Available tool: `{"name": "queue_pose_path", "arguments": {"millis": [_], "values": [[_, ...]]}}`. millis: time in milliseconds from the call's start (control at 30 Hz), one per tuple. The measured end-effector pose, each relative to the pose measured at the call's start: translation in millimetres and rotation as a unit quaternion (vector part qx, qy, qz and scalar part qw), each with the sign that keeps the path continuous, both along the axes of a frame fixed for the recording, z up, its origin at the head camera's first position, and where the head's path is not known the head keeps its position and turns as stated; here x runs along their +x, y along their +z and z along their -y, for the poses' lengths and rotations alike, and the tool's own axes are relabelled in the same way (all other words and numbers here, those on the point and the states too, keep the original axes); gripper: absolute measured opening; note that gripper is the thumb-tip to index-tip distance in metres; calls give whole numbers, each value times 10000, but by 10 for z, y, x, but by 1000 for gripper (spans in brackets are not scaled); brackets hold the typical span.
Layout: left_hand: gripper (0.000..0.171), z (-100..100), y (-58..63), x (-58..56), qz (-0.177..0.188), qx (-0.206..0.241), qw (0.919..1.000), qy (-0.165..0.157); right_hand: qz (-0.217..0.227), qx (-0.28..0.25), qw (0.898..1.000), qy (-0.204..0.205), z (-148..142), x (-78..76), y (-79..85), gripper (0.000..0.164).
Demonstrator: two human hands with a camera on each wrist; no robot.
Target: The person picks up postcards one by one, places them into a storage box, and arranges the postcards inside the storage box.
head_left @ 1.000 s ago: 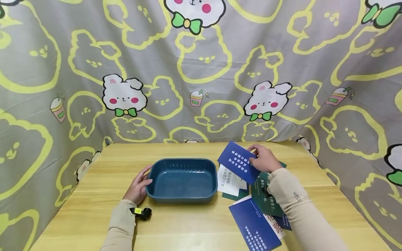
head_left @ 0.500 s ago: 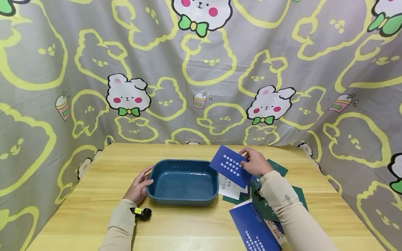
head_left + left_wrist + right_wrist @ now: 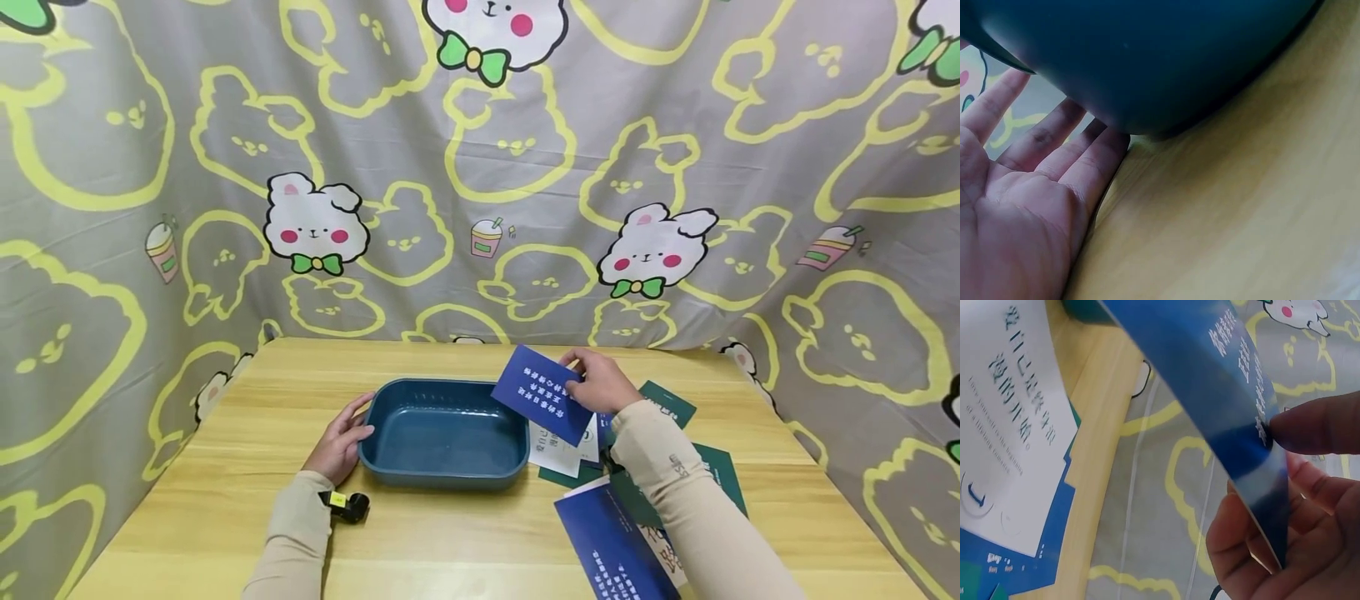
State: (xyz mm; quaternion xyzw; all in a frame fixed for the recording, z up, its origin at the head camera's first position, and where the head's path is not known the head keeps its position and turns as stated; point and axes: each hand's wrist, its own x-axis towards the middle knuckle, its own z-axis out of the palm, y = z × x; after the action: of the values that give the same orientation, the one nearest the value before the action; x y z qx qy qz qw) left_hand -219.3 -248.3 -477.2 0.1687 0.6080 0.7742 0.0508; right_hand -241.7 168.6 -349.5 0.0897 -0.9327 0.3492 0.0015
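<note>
My right hand (image 3: 603, 381) pinches a blue card (image 3: 542, 394) with white lettering by its right end, thumb on the printed face and fingers behind, as the right wrist view shows. The card is held tilted, its left corner overlapping the right rim of a dark teal plastic basin (image 3: 447, 479). At the basin's left end is my left hand (image 3: 340, 442). In the left wrist view its fingers (image 3: 1044, 134) stretch out against the basin's outer wall, under the rim. Below the raised card lies a white card (image 3: 1007, 419) with dark writing, on top of blue and green ones.
Loose cards are spread over the right of the wooden table (image 3: 450, 542): a blue card (image 3: 615, 542) near the front, a green card (image 3: 720, 475) partly under the right sleeve, another green card (image 3: 669, 402) behind. A patterned curtain (image 3: 420, 125) hangs behind the table.
My right hand has carried the blue card leftward, from above the card pile to the basin's right rim. The left hand stays at the basin's left end. The head view has shifted slightly.
</note>
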Motion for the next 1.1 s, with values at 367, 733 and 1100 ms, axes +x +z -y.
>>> {"name": "queue_pose_path", "arguments": {"millis": [367,733,1100], "values": [[64,6,13,-34,-3,156,9999,-60,-32,-219,9991,362,273,-50,36,24],[63,4,-7,-16,-38,225,9997,-94,73,-403,9966,718,494,-97,3,22],[63,-5,4,-6,13,234,9997,-56,166,-280,9923,1194,747,-114,25,23]]}}
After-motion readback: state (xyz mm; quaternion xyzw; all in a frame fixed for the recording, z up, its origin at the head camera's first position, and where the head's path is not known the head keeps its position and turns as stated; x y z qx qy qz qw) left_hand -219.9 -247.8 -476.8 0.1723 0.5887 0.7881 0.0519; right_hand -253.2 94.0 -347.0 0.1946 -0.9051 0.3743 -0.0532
